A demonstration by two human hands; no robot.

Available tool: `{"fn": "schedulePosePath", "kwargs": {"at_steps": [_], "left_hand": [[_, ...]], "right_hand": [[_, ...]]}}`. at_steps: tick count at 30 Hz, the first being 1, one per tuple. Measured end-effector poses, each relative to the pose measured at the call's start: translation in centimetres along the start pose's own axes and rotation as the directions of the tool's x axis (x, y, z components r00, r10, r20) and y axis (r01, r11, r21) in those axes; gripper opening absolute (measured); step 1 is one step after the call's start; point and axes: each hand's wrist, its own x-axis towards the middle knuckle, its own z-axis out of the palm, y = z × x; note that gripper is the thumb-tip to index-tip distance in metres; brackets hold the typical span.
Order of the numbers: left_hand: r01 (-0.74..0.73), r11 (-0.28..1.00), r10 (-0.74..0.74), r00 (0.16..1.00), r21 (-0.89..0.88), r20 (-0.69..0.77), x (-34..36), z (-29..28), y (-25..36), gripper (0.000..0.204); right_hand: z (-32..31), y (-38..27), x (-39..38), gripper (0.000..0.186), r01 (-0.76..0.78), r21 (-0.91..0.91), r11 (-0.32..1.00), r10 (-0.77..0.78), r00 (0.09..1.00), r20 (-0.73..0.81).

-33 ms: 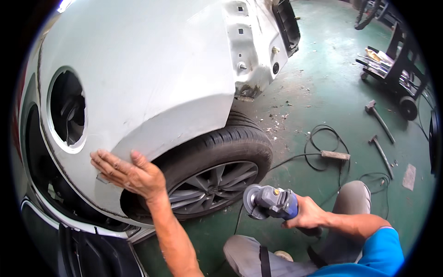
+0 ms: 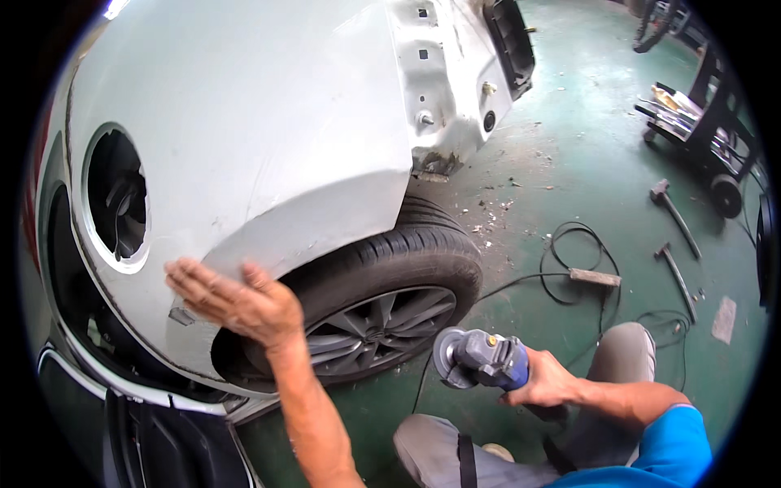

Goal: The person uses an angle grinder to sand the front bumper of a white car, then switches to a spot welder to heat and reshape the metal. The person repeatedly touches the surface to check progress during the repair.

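Note:
My left hand [image 2: 240,302], open with fingers stretched out and a little blurred, is at the white car's rear body panel [image 2: 285,114] just above the wheel arch; whether it touches the metal I cannot tell. Left of and above it is a round opening [image 2: 115,195] in the panel. My right hand [image 2: 545,376] grips a blue and silver angle grinder [image 2: 492,358], its disc facing left, beside the tyre [image 2: 431,256] and alloy wheel, over my bent legs. The panel's right part shows bare pressed metal with holes and a bolt.
Two hammers [image 2: 675,215] lie on the green floor [image 2: 561,130] at right, near looped cables [image 2: 561,301], an oblong block [image 2: 594,277] and scattered debris. A black wheeled cart [image 2: 691,130] holding items stands at upper right. The car's dark open interior [image 2: 175,439] is at lower left.
My left hand has shifted slightly to the right along the panel and looks more blurred. My right hand still holds the grinder. The view has moved very slightly.

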Motion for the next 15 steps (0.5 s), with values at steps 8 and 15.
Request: {"fn": "schedulePosePath", "kwargs": {"at_steps": [8,15], "left_hand": [[0.076,0.995,-0.065,0.987,-0.070,0.144,-3.4,1.6,15.4,0.088],[-0.161,0.979,0.202,0.875,-0.128,0.440,-6.9,-0.6,18.5,0.075]], "right_hand": [[-7.4,4.6,1.3,0.079,-0.076,0.013,0.997,0.076,0.996,0.052],[-12.0,6.6,1.4,0.054,-0.161,0.225,0.961,0.154,0.987,0.050]]}}
